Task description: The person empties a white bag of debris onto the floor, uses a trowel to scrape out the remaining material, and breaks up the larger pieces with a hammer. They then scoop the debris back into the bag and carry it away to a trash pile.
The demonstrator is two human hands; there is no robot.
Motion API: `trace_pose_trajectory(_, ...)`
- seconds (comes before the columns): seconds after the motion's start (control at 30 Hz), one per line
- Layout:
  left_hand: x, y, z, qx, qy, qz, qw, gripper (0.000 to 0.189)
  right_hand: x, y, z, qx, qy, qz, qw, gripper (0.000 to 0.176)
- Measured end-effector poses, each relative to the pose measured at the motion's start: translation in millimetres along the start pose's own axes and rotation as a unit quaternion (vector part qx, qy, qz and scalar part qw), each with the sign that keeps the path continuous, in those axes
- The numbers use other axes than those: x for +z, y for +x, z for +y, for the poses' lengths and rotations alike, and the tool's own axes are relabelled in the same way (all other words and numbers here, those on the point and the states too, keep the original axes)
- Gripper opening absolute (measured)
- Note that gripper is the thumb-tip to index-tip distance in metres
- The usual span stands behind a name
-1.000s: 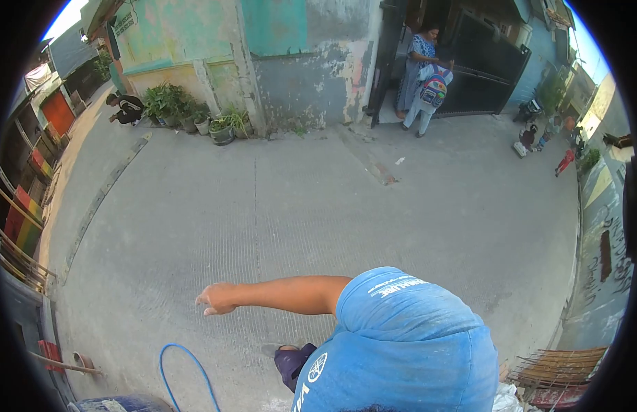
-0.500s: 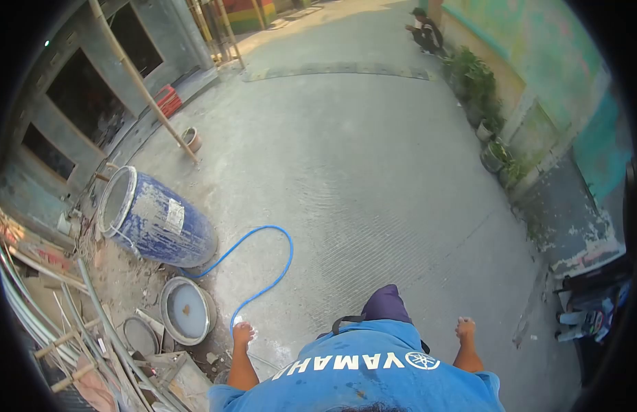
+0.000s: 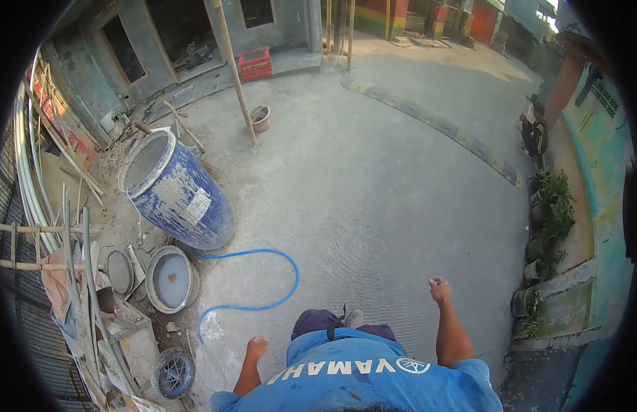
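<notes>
My left hand (image 3: 257, 347) hangs low beside my blue shirt (image 3: 346, 371), its fingers too blurred to make out. To its left on the ground lies a blue hose (image 3: 298, 275), apart from the hand, curving from the base of a mud-streaked blue barrel (image 3: 184, 192). My right hand (image 3: 439, 290) is held out over the ribbed concrete (image 3: 387, 275), fingers curled in, with nothing visible in it. A round tub (image 3: 173, 278) of cloudy water stands in front of the barrel. One shoe (image 3: 354, 318) shows past my dark trousers.
A small wheel (image 3: 173, 373), bamboo poles and boards crowd the left side. Farther off are a bamboo post (image 3: 236, 75), a pot (image 3: 261, 118) and red crates (image 3: 255, 64). A speed bump (image 3: 435, 127) crosses the lane. A person (image 3: 536, 130) sits by potted plants (image 3: 553, 199) along the right wall.
My view has swung toward the left and up. My right hand has swung forward and higher. My left hand now appears farther from the hose, and one shoe has come into view.
</notes>
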State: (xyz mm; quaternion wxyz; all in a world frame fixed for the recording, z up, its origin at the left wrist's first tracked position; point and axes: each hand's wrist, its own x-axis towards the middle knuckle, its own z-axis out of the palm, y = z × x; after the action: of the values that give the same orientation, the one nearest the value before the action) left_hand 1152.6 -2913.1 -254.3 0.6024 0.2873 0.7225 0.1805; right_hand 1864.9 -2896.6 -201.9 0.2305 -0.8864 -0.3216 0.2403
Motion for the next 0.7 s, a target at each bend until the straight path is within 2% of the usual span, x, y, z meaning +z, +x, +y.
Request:
trace_pose_trajectory(0.03, -4, -12, -10, -0.016, -0.086, -0.001, 0.996, 0.026, -11, 39, -76, -0.038, 0.015, -0.017, 0.999, 0.039)
trace_pose_trajectory(0.07, 0, -22, -20, -0.038, -0.115, 0.060, 0.991, 0.021, -22, 67, -153, -0.100, -0.009, -0.021, 0.995, 0.040)
trace_pose_trajectory(0.1, -3, -31, -25, -0.102, -0.150, 0.080, 0.980, 0.034, -24, 91, -223, -0.154, -0.004, -0.030, 0.988, 0.041)
trace_pose_trajectory(0.13, -20, -23, -56, -0.141, -0.285, 0.010, 0.948, 0.034, -17, 115, -283, -0.212, 0.001, -0.029, 0.977, 0.042)
trace_pose_trajectory(0.2, 15, -47, -48, -0.167, -0.230, 0.204, 0.937, 0.025, 2, 141, -395, -0.281, 0.042, -0.073, 0.956, 0.041)
trace_pose_trajectory(0.23, 26, -53, -44, -0.195, -0.221, 0.252, 0.922, 0.025, 16, 150, -438, -0.316, 0.061, -0.097, 0.942, 0.041)
trace_pose_trajectory(0.33, 68, -37, -15, -0.245, -0.219, 0.264, 0.907, 0.025, 59, 164, -527, -0.384, 0.059, -0.186, 0.902, 0.041)
trace_pose_trajectory(0.43, 100, 9, 50, -0.249, -0.187, 0.219, 0.925, 0.025, 105, 199, -532, -0.419, -0.041, -0.263, 0.868, 0.040)
trace_pose_trajectory(0.5, 114, 53, 109, -0.184, -0.127, 0.146, 0.964, 0.025, 122, 235, -493, -0.381, -0.140, -0.323, 0.855, 0.046)
trace_pose_trajectory(0.57, 117, 120, 183, -0.113, -0.141, 0.113, 0.977, 0.025, 116, 278, -447, -0.304, -0.233, -0.380, 0.842, 0.051)
trace_pose_trajectory(0.6, 120, 163, 221, -0.138, -0.243, 0.148, 0.949, 0.021, 107, 303, -420, -0.256, -0.257, -0.375, 0.853, 0.052)
trace_pose_trajectory(0.63, 113, 195, 265, -0.070, -0.240, 0.114, 0.962, 0.018, 99, 330, -383, -0.203, -0.274, -0.343, 0.875, 0.051)
trace_pose_trajectory(0.67, 110, 228, 310, 0.016, -0.211, 0.106, 0.972, 0.018, 85, 354, -345, -0.221, -0.307, -0.286, 0.880, 0.049)
trace_pose_trajectory(0.7, 106, 270, 352, 0.069, -0.192, 0.096, 0.974, 0.019, 62, 369, -316, -0.109, -0.245, -0.235, 0.934, 0.046)
